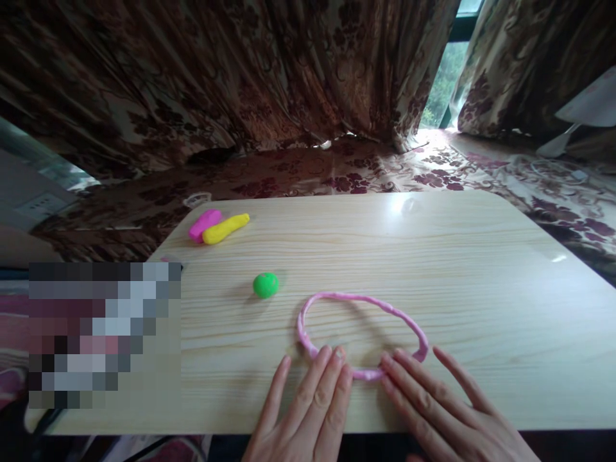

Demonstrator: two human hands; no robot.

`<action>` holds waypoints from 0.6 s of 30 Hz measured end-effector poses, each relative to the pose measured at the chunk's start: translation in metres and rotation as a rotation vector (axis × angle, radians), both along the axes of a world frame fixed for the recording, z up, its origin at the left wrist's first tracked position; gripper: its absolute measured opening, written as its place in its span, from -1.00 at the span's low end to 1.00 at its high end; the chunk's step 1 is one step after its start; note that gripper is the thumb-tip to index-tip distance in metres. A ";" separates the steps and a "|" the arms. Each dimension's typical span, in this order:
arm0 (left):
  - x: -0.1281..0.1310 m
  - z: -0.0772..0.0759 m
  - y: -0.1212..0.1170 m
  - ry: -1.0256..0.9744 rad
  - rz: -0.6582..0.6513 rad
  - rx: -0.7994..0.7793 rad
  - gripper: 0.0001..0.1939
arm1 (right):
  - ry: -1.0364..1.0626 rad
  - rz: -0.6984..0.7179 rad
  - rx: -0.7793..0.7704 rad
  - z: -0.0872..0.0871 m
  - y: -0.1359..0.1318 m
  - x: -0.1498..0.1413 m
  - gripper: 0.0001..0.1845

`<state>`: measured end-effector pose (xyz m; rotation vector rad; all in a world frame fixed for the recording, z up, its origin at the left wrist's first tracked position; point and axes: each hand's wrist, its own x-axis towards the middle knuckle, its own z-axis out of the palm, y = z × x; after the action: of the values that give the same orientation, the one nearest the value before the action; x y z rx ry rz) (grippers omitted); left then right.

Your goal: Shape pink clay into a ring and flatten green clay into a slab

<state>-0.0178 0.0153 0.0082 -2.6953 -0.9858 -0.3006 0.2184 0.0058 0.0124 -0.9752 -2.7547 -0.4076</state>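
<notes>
A thin pink clay strand (366,301) lies as an oval ring on the pale wooden table (457,256). My left hand (308,410) rests flat with fingers stretched out, its fingertips touching the ring's near left part. My right hand (443,410) also lies flat with spread fingers, its fingertips on the ring's near right part. Neither hand holds anything. A green clay ball (265,285) sits to the left of the ring. Further back left, a pink clay roll (204,224) and a yellow clay roll (226,228) lie touching side by side.
A blurred-out patch (104,333) covers the table's left end. Behind the table lies a floral cloth (385,170), with brown patterned curtains (240,77) hanging beyond it and a window gap (445,83) at the upper right. A small clear lid (197,199) lies behind the clay rolls.
</notes>
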 end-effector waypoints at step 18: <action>0.004 0.004 0.001 -0.025 -0.004 -0.031 -0.45 | -0.054 0.016 -0.043 0.000 0.004 0.004 -0.31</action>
<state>-0.0140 0.0163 0.0123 -2.7281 -0.9997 -0.3236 0.2220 0.0098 0.0127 -0.9651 -2.8288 -0.3790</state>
